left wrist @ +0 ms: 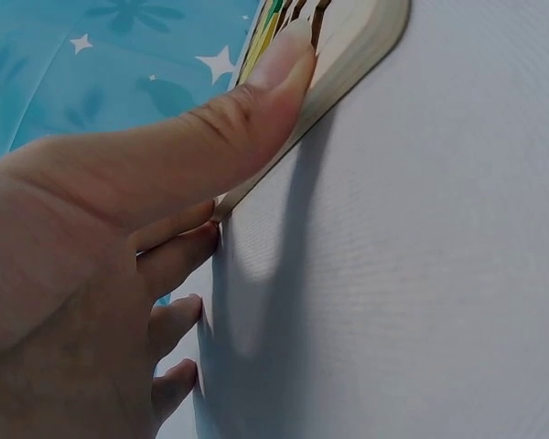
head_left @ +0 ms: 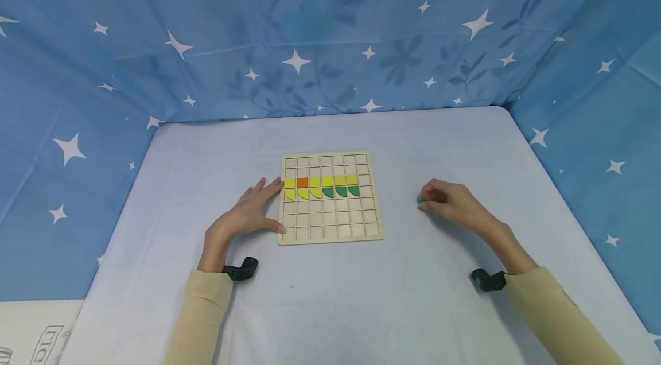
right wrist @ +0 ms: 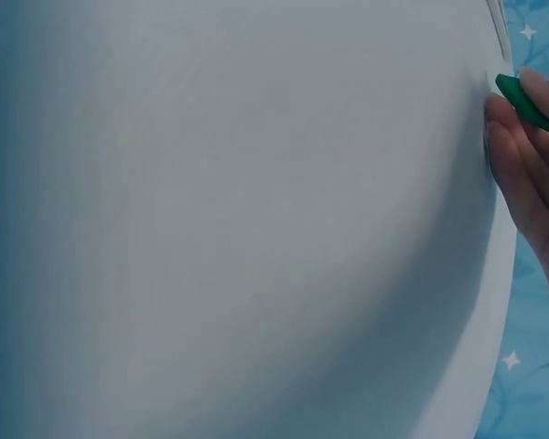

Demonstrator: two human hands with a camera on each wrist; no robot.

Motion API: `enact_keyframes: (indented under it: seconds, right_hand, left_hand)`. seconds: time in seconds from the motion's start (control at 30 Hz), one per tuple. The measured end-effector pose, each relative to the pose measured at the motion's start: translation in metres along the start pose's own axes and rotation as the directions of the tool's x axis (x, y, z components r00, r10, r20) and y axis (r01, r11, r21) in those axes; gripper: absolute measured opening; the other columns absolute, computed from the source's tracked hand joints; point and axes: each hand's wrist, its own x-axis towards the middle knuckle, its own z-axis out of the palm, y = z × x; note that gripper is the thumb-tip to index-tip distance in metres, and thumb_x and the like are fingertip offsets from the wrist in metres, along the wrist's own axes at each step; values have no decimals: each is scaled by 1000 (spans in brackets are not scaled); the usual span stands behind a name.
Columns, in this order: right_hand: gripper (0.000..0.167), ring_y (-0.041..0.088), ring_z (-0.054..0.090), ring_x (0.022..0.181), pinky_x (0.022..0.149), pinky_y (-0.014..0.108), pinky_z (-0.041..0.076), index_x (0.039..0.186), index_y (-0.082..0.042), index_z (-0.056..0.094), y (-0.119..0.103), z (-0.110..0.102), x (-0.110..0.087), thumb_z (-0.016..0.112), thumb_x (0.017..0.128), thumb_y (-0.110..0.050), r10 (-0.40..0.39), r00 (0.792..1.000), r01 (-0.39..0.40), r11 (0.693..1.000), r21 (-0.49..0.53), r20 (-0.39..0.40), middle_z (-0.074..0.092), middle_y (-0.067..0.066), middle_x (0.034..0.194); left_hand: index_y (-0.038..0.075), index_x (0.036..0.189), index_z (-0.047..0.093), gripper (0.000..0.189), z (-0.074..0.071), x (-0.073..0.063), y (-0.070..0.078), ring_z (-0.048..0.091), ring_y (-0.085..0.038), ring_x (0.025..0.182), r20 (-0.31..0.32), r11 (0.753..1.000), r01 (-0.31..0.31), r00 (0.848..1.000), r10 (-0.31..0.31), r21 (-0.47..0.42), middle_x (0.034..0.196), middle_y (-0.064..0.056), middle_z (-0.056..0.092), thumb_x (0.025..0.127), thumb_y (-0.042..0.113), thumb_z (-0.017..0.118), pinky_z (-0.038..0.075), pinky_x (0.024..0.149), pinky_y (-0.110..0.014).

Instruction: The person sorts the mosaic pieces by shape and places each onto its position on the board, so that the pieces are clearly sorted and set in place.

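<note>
A square wooden grid board (head_left: 330,232) lies on the table. One of its rows holds yellow squares (head_left: 327,181) and one orange square (head_left: 302,182). Beneath them sit three yellow quarter-circle pieces (head_left: 303,193) and three green quarter-circle pieces (head_left: 341,190). My left hand (head_left: 248,210) touches the board's left edge, fingers spread. Its thumb (left wrist: 274,69) rests on the rim near the front corner. To the right of the board, apart from it, my right hand (head_left: 451,201) pinches a small green piece (right wrist: 522,101) between thumb and fingers; its full outline is partly hidden.
A white cloth covers the table (head_left: 330,296). Blue curtains (head_left: 330,38) with white stars surround its back and sides. Black wrist devices (head_left: 242,269) are worn on both forearms, below beige sleeves (head_left: 203,307).
</note>
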Motion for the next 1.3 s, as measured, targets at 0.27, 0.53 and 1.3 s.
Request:
enact_keyframes:
  seconds: [0.27,0.53,1.3]
  right_hand:
    - [14,18,73,80,68,29,58,110,-8,73,-16,5,18,72,96,-10,42,999,-43,994,103,16,74,10,104]
    - [21,20,70,76,65,27,56,116,-7,72,-27,14,38,73,95,-9,19,1000,-22,991,131,23,73,9,97]
    - [23,23,69,82,69,29,57,118,-6,72,-59,34,70,73,95,-8,-44,998,34,983,181,48,72,10,102]
  left_hand:
    - [15,165,25,115,-1,-2,-4,-3,-37,161,-6,1000,13,1000,-13,2,174,-5,15,74,36,92,3,127,-66]
    - [16,165,25,116,-1,-1,-4,-4,-36,161,-2,1000,7,1000,-7,-6,174,-5,14,74,36,92,3,127,-65]
    - [13,165,26,116,0,2,-3,-3,-34,161,-6,1000,-22,1000,22,13,174,-5,16,73,34,93,0,130,-58]
